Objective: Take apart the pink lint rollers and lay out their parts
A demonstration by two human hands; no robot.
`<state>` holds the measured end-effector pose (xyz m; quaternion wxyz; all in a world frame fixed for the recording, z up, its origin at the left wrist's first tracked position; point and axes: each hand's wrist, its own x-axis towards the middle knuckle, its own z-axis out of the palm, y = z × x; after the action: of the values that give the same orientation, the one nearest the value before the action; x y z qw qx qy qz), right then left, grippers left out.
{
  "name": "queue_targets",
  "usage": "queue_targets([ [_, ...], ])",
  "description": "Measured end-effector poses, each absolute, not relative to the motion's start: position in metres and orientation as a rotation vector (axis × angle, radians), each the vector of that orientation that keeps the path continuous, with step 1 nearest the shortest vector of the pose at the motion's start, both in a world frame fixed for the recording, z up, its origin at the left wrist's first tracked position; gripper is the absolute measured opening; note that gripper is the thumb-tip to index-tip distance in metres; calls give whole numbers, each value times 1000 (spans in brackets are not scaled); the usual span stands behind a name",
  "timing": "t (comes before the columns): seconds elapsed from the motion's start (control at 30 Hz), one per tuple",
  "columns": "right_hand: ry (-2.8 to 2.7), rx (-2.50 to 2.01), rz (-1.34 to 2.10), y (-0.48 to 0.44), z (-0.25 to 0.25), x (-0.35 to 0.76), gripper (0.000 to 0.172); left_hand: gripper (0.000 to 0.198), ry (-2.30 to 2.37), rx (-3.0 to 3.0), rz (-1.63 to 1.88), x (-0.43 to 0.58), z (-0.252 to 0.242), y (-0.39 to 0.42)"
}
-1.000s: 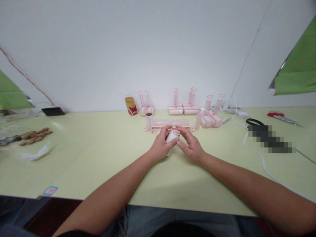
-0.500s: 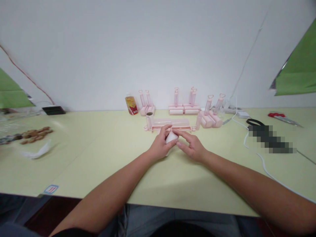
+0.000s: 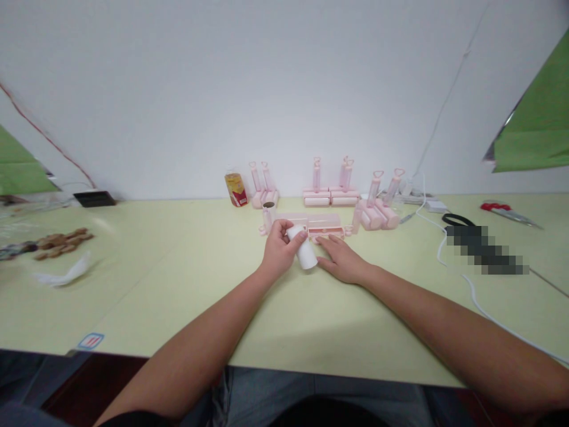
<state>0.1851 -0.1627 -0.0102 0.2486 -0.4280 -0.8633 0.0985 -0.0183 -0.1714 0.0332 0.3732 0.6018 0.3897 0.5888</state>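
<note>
My left hand (image 3: 281,248) is closed round the upper part of a white paper roll (image 3: 305,253), which tilts with its lower end toward my right hand. With nothing in its grip, my right hand (image 3: 344,259) lies low over the table, fingers apart and stretched toward an opened pink case (image 3: 326,232). The case's clear lid (image 3: 324,221) stands up behind it, and my left hand hides its left part. Slim clear-and-pink handle pieces (image 3: 356,219) stand at its sides. A roll with a dark hollow core (image 3: 269,206) stands at the case's left.
Several pink roller cases with heart-topped handles (image 3: 331,193) line the wall, with more at the right (image 3: 379,213) and left (image 3: 265,196). An amber bottle (image 3: 236,188) stands beside them. A white cable (image 3: 475,296), red-handled scissors (image 3: 507,212) and crumpled plastic (image 3: 64,273) lie on the table (image 3: 178,284).
The white roll has swung from pointing end-on to a slanted, lengthwise view in my left hand. My right hand has come away from it and opened over the table.
</note>
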Motion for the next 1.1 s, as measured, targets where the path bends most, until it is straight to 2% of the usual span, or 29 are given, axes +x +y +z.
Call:
queue_targets([
  [0.07,-2381,-1195,240,-164,-8,184,57,47,1006,1515,1516,-18,34,-171],
  [0.23,-2303,-1310,142,-167,-3,181,25,47,1182,1496,1535,-21,35,-171],
  [0.53,-2363,-1552,168,-173,4,178,36,44,1281,1324,1543,-26,33,-162],
  [0.73,-2336,-1750,65,-182,13,179,53,43,1188,1125,1528,-28,34,-159],
  [0.9,-2436,-1679,102,-184,15,182,26,36,1160,1022,1462,-29,37,-159],
  [1.1,-2286,-1535,128,-182,10,180,14,29,1184,1020,1376,-31,32,-159],
])
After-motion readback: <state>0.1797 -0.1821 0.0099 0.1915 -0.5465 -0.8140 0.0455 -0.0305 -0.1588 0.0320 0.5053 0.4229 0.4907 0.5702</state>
